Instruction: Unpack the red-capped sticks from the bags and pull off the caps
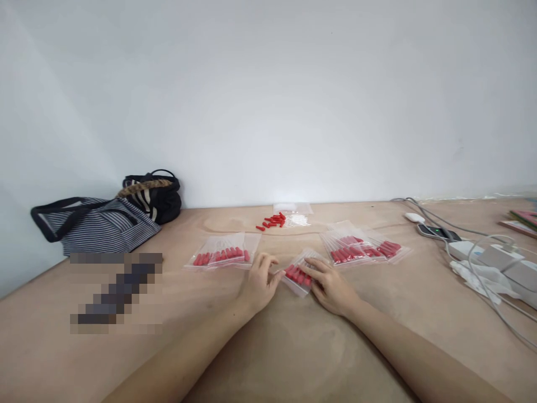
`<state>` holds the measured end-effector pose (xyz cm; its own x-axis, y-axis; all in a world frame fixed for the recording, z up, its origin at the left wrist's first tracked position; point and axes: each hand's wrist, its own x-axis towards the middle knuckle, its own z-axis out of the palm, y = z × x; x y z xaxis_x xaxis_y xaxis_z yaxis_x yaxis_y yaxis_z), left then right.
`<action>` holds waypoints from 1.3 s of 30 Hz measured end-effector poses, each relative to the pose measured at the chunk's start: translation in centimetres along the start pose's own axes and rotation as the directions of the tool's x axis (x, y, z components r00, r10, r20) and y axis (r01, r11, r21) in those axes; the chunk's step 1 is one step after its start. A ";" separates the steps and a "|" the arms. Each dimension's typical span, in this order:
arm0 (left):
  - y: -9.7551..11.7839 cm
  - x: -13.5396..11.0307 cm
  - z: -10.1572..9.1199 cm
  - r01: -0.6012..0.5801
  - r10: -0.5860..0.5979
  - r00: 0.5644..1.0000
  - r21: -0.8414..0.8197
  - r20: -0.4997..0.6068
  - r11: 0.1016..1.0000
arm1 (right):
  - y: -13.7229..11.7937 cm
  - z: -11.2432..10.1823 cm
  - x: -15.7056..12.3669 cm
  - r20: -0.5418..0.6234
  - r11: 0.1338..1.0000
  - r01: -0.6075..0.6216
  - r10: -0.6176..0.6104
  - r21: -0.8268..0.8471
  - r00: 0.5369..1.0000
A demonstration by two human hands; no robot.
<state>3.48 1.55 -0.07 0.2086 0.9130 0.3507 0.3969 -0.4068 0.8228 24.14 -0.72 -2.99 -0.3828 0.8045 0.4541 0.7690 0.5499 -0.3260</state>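
Note:
A small clear zip bag point(302, 286) holding several red tapered pieces with thin pale sticks lies tilted on the table between my hands. My right hand point(335, 288) grips its right side, fingers over the top and thumb at the near edge. At its left corner is my left hand point(260, 282), fingers curved and apart from the thumb, whose tip is at the bag's edge. More filled zip bags lie overlapped, a left group point(226, 254) and a right group point(363, 249). Farther back sit loose red pieces point(274, 220) beside thin white sticks point(297, 220).
An unfilled clear bag point(292, 208) lies near the wall. Striped bag point(104, 226) and black bag point(161, 196) stand at the back left. A blurred patch point(117, 294) covers something at left. On the right are a phone-like device point(438, 232), cables and white chargers point(499, 260).

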 end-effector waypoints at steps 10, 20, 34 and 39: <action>1.7 -0.7 1.2 0.603 -0.603 0.779 -0.464 0.169 0.649 | -0.2 0.6 1.3 0.008 0.997 -0.077 0.077 0.017 0.997; 1.5 -0.2 1.6 0.576 -0.641 0.754 -0.614 0.143 0.540 | -3.2 -0.8 1.1 -0.060 0.995 0.032 -0.026 0.093 0.998; 1.5 -0.2 1.3 0.549 -0.480 0.828 -0.595 0.291 0.587 | -4.1 1.0 0.8 -0.155 0.985 -0.086 0.109 0.149 0.982; 1.5 -0.2 1.3 0.540 -0.465 0.837 -0.571 0.288 0.618 | -4.6 0.6 1.0 -0.179 0.985 -0.128 0.147 0.116 0.973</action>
<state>5.15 0.66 0.55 0.2476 0.9439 -0.2185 -0.1528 0.2607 0.9532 19.92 -2.33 -1.52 -0.1673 0.8235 0.5421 0.7471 0.4647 -0.4753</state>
